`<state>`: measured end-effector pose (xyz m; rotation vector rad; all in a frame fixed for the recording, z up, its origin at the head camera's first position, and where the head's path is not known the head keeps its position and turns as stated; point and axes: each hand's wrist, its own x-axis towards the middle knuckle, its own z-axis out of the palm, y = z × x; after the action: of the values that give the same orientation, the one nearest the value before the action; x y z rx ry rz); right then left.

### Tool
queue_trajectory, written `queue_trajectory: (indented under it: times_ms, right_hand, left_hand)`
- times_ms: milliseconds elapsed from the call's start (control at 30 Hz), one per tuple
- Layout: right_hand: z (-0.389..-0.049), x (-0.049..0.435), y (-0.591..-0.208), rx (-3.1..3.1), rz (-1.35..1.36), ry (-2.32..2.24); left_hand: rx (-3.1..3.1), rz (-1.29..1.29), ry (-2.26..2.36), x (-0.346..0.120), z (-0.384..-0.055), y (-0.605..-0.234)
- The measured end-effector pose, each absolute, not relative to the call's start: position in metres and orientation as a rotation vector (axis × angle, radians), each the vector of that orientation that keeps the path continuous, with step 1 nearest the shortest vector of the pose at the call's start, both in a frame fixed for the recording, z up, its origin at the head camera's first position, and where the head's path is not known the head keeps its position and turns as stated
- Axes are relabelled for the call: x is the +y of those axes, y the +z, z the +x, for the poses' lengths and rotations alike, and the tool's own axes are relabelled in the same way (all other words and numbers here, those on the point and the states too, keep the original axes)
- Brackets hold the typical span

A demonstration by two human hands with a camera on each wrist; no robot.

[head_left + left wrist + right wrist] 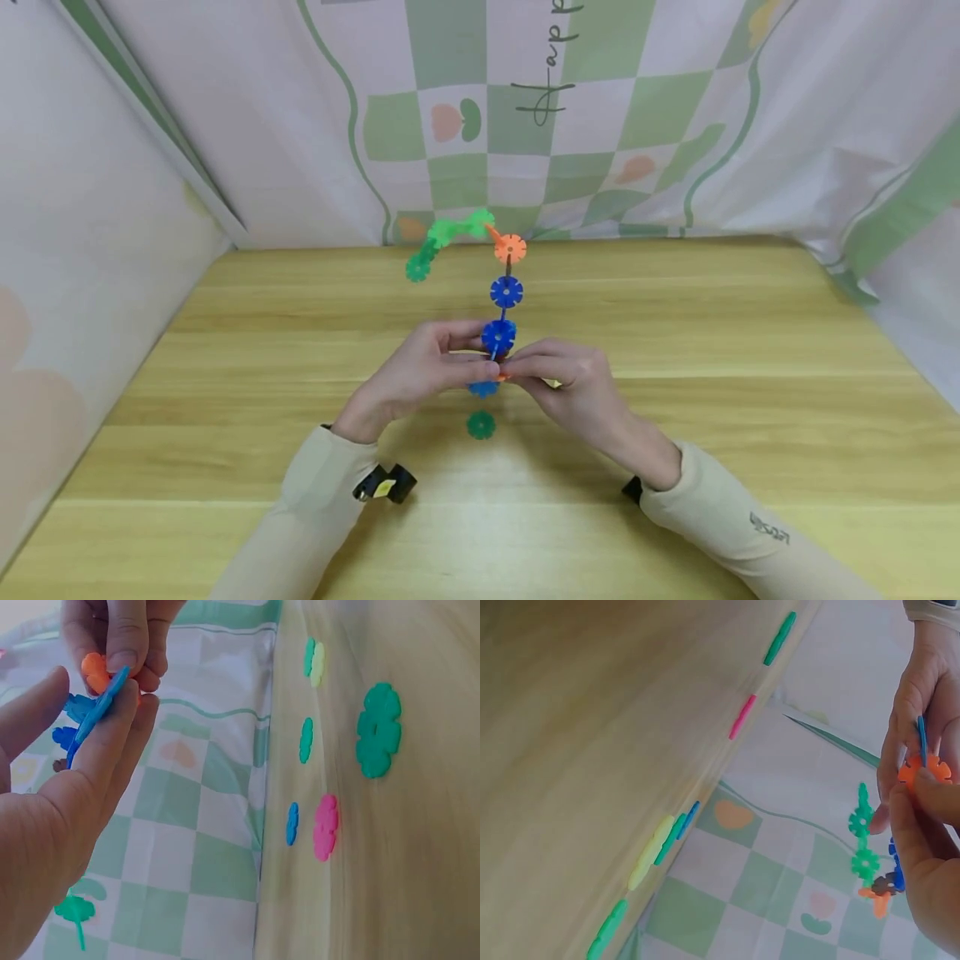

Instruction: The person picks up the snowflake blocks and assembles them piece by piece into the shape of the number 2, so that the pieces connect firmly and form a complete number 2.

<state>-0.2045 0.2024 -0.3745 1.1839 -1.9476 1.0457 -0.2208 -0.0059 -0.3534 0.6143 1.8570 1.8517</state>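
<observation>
In the head view, a bent chain of notched plastic discs, with bright green discs (442,232), an orange disc (511,249) and dark blue discs (507,292), rises from between both hands. My left hand (420,367) holds a lighter blue disc (96,716) between thumb and fingers at the chain's near end. From the right, my right hand (573,383) pinches another orange disc (922,771) by its rim. This orange disc meets the lighter blue disc's edge; fingers hide whether their slots are joined. In the right wrist view, the chain's green part (864,825) hangs beyond the hands.
Loose discs lie on the wooden table (262,350): green (481,425), pink (326,827), small blue (292,823) and yellow (651,853), with more green ones. A checked cloth (517,125) hangs behind the table. A black wrist camera (386,483) sits at the left cuff.
</observation>
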Motion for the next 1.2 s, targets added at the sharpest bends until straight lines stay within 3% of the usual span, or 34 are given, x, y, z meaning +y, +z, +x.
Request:
queue_trajectory:
  times_ms: [633,933,1200]
  right_hand:
    - [-0.205,0.201,-0.372,-1.952,1.201,0.987]
    - [-0.237,0.271,-0.364,-2.877,0.888,0.878]
    - [-0.255,0.311,-0.378,-3.232,0.876,0.581]
  left_hand:
    - [1.744,0.508,1.910,-0.012,-0.220,-0.348]
    - [1.869,0.446,1.898,-0.004,-0.226,-0.351]
    - [1.884,0.465,1.910,0.006,-0.229,-0.347]
